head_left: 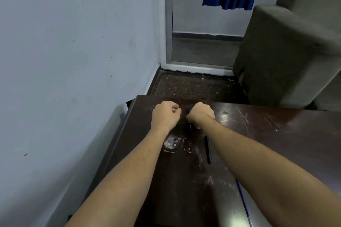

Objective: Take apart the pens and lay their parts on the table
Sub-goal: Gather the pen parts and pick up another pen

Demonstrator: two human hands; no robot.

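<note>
On the dark brown table (276,134), my right hand (200,115) is curled round a black pen (190,128). The pen's ends stick out beyond the fist on the far and near sides. My left hand (166,116) is a closed fist just left of it, apart from the pen, and nothing shows inside it. A second black pen (207,149) lies on the table beside my right forearm, whole as far as I can see.
A thin blue rod (241,199) runs along a pale grey object (249,212) at the near right edge. A white round stain (171,143) marks the table. The wall is close on the left. A grey sofa (287,51) stands beyond the table's far right.
</note>
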